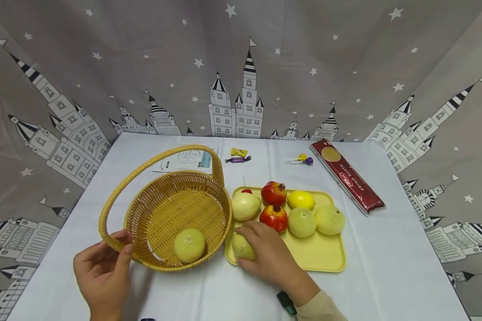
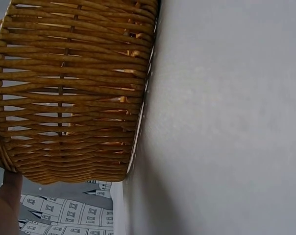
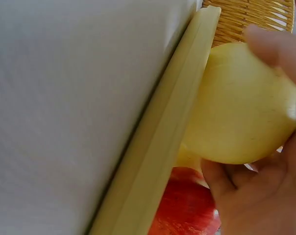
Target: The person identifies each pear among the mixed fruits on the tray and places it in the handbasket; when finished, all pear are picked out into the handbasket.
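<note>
A round wicker basket with a tall handle stands at the left; one round yellow-green fruit lies inside it. My left hand pinches the near foot of the handle between thumb and fingers. At the left end of a yellow tray, my right hand curls round another yellow-green fruit, thumb and fingers on opposite sides. Behind that hand on the tray are two red pomegranates, a lemon, a pale smooth fruit, two more yellow-green fruits and a small red cherry.
Two wrapped candies and two lollipops lie behind the tray. A long red packet is at the back right. Under the handle's far side, a flat white packet lies behind the basket. A grey curtain hangs along the table's back.
</note>
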### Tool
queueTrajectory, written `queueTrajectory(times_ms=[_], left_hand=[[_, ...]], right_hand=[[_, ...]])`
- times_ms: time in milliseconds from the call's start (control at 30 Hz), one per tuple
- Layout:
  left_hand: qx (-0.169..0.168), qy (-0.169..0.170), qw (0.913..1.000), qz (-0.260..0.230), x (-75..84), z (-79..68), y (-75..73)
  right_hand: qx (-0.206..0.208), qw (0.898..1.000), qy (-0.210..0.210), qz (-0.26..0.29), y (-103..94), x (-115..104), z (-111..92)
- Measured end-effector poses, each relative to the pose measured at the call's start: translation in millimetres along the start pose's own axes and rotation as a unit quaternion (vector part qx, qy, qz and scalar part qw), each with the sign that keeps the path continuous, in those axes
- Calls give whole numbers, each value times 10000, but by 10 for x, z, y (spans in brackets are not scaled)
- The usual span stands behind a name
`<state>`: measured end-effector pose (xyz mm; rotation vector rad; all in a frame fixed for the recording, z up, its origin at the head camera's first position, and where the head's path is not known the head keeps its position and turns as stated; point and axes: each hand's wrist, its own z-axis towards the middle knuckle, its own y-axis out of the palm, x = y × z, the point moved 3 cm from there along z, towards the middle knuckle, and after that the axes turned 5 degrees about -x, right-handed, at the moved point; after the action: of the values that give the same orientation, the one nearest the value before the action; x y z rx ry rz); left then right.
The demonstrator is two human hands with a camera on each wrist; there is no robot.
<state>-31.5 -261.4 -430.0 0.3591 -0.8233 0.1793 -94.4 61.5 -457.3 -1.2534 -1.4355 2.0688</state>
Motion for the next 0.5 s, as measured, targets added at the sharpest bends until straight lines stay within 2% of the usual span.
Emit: queueTrajectory(times_ms=[167, 333, 500], left_hand=[[17, -35, 10000, 51, -8, -13, -23], [34, -38, 10000, 34, -9, -21, -30], [-27, 34, 10000, -51, 2, -1, -6]], right_hand=[[-129, 9961, 333, 808, 17, 15, 18], [213, 9855, 556, 1591, 20, 46, 55], [336, 9867, 441, 1528, 27, 51, 75]])
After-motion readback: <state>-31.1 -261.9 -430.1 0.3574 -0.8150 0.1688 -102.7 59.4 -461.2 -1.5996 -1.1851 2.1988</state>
